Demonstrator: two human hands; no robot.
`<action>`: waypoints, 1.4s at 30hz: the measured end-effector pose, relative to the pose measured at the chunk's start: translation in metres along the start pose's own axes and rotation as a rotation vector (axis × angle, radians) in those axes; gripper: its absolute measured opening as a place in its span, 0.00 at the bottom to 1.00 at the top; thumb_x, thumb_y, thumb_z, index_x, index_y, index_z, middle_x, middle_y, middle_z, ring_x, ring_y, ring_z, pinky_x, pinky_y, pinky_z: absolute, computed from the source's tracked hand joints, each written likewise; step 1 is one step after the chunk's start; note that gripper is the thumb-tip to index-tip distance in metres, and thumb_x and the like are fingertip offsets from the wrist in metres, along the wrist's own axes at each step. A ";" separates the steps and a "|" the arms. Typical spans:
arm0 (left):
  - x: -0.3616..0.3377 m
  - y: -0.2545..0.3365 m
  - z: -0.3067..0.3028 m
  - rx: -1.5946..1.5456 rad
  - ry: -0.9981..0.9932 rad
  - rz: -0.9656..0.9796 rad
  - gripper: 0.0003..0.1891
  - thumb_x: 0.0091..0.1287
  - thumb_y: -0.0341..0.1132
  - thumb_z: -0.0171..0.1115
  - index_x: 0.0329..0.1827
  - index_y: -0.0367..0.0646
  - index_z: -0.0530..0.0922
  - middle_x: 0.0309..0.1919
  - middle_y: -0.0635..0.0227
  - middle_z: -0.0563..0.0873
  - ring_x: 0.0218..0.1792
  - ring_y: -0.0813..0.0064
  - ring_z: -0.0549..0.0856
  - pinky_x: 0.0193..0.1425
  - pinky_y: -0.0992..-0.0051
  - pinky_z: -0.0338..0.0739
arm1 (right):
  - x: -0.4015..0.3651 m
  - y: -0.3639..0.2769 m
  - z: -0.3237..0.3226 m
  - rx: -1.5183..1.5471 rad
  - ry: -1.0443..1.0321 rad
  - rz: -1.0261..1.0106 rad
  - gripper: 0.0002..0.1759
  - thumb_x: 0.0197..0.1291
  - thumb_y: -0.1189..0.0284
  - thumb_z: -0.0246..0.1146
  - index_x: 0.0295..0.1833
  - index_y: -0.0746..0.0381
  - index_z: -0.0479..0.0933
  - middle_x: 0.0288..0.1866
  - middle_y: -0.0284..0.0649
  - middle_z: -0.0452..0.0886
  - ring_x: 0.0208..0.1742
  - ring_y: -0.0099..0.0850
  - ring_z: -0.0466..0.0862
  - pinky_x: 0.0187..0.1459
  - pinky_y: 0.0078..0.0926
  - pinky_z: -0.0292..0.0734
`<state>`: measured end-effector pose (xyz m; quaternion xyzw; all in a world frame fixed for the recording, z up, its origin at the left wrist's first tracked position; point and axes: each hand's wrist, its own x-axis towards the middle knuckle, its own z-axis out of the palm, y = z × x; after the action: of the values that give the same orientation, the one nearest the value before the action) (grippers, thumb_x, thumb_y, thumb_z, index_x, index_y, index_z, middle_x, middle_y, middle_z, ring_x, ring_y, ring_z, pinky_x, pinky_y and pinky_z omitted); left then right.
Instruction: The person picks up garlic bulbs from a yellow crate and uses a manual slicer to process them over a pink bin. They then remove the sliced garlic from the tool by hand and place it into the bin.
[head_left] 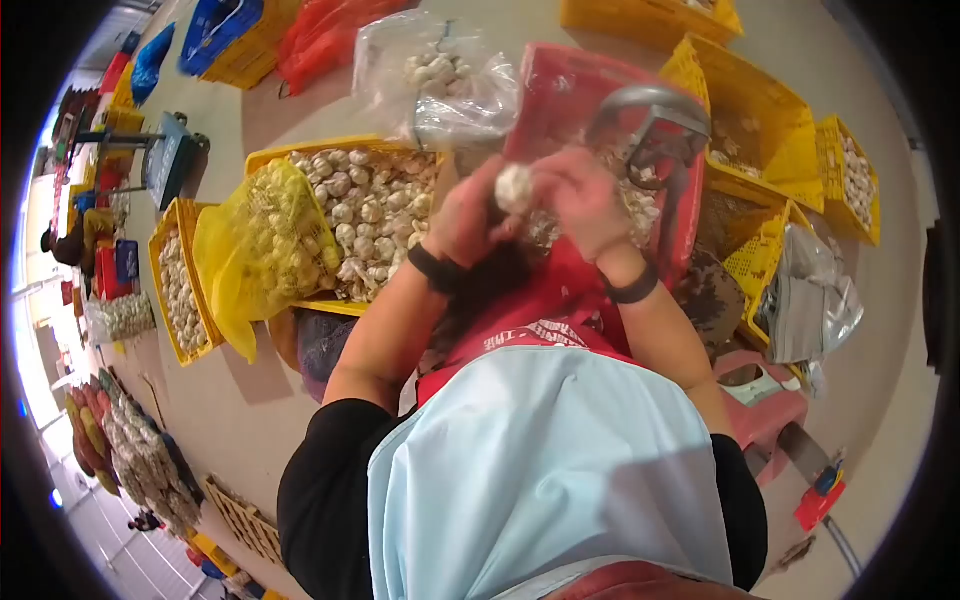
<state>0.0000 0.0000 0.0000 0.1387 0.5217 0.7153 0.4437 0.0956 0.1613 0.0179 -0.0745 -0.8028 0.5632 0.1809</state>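
A white garlic bulb point(514, 188) shows between my two hands, in front of my chest. My left hand point(468, 215) is closed around the bulb's left side. From the right, my right hand point(580, 200) touches the bulb, its fingers blurred by motion. Under and beyond my hands stands a red crate point(545, 90) with garlic and loose skins, and a grey metal device point(655, 115) sits at it. Left of my left hand is a yellow crate point(265, 158) full of garlic bulbs, with a yellow mesh bag point(270, 235) of garlic resting on its left part.
A clear plastic bag point(385, 70) with garlic lies beyond the crates. Yellow crates point(780, 110) stand at the right, one with a plastic bag point(815, 290) over it. Farther left are another yellow crate point(198, 340) of garlic, a platform scale point(172, 160) and piled garlic bags point(140, 450).
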 end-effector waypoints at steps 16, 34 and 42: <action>0.041 0.004 -0.271 1.134 0.424 -0.284 0.10 0.64 0.36 0.61 0.42 0.41 0.85 0.34 0.63 0.88 0.41 0.72 0.86 0.44 0.74 0.79 | -0.104 0.083 -0.025 0.096 0.045 0.664 0.07 0.64 0.77 0.58 0.45 0.67 0.79 0.41 0.38 0.78 0.42 0.25 0.78 0.47 0.22 0.74; -0.058 -0.085 -0.252 -0.208 0.465 -0.195 0.18 0.65 0.39 0.63 0.56 0.41 0.77 0.35 0.73 0.83 0.32 0.83 0.79 0.31 0.84 0.70 | -0.131 0.075 -0.017 -0.171 -0.008 0.267 0.09 0.63 0.78 0.61 0.48 0.65 0.77 0.43 0.43 0.78 0.38 0.30 0.80 0.43 0.26 0.77; -0.051 0.014 -0.110 -0.745 0.081 -0.004 0.21 0.72 0.50 0.52 0.58 0.44 0.77 0.50 0.64 0.83 0.40 0.70 0.77 0.36 0.78 0.71 | -0.113 0.016 -0.046 -0.350 0.295 -0.157 0.24 0.56 0.88 0.63 0.58 0.62 0.74 0.58 0.44 0.69 0.50 0.36 0.76 0.44 0.25 0.79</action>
<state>-0.0508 -0.1089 -0.0202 -0.0615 0.2432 0.8600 0.4444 0.2160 0.1706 -0.0066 -0.1237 -0.8564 0.3827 0.3239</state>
